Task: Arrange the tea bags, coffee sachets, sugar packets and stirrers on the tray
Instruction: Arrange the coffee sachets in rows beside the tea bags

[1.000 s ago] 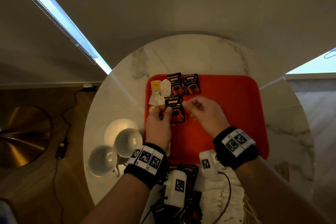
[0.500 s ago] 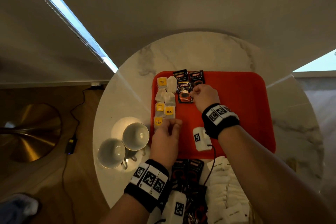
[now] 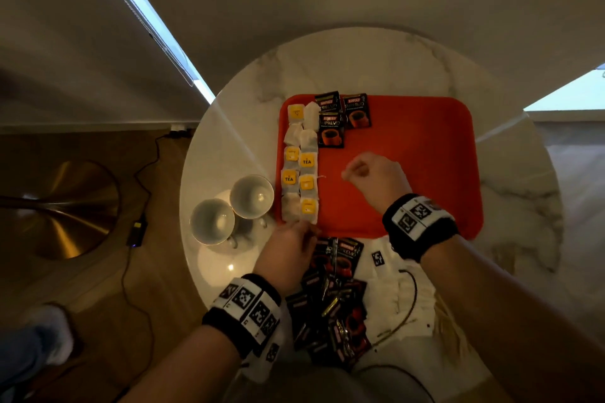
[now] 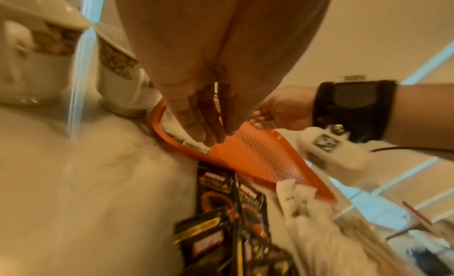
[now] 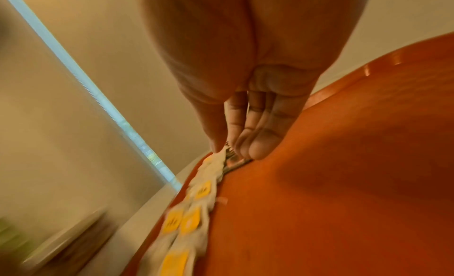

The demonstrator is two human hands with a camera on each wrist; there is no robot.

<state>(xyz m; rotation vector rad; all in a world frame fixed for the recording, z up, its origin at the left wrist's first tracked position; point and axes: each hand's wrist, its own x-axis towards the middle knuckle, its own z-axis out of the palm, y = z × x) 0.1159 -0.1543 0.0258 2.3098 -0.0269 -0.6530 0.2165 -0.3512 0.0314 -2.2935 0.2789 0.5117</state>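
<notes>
Tray (image 3: 409, 141): orange plastic, matt, grid-textured; table (image 3: 360, 59): polished marble; cups (image 3: 252, 196): glossy ceramic; tea bags (image 3: 307, 141): paper.

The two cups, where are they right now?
In the head view the two cups stand side by side on the marble table, just left of the red tray, beside the near end of the tea bags.
</notes>
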